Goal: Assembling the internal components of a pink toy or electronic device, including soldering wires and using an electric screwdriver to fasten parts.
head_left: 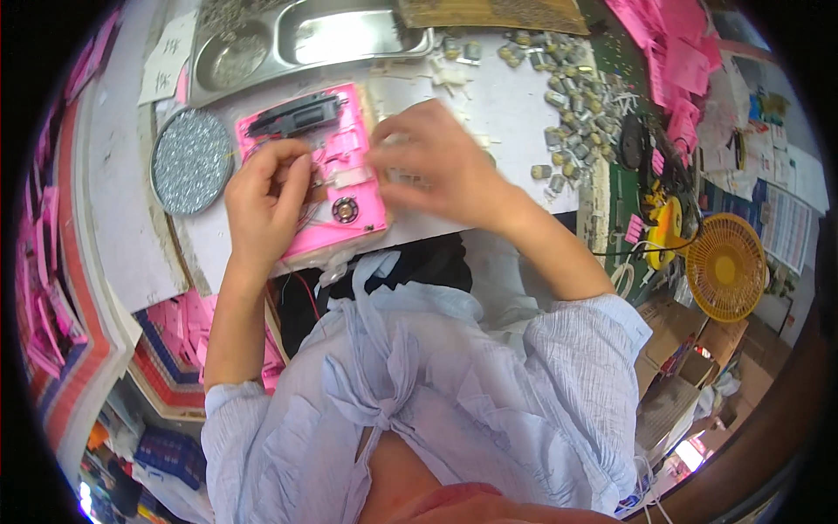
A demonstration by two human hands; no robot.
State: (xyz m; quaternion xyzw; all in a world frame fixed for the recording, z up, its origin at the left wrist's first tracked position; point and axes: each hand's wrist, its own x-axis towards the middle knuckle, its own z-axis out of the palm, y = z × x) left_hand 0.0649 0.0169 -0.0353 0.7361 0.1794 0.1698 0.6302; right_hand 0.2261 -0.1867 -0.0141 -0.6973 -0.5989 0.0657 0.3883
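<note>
In front of me a bright pink plastic housing (365, 214) lies on the white worktop. It carries a long black plastic part (301, 115), a small round speaker (345, 210), thin wires and a white block (351, 177). My left hand (269, 188) is over the housing's left side, thumb and fingers pinched together; whatever is between the fingertips is hidden. My right hand (441, 166) hovers at the housing's right edge with curled fingers. It is blurred by motion, so I cannot tell whether it holds anything.
A round dish (192, 162) full of small silvery screws stands to the left. Behind is a metal compartment tray (271, 65) beside a wooden board (497, 16). Several small motors (567, 122) lie at the right. Farther right are a yellow fan (724, 266) and cables.
</note>
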